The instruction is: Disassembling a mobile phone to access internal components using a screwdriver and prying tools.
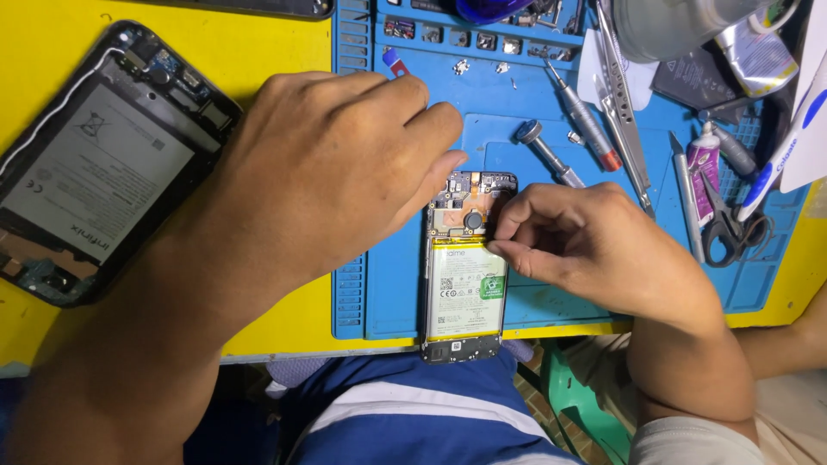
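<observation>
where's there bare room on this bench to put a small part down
Bare blue mat lies right of the open phone, below the right hand. Yellow table shows above the left hand. The top right is crowded: screwdrivers, tweezers, scissors.

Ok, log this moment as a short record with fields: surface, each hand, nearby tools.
surface: blue work mat on a yellow table
left hand: left hand rests over the top end of the opened phone
right hand: right hand pinches at the upper edge of its battery
second phone: opened phone with dark frame at left
tools: screwdriver, tweezers, scissors
</observation>
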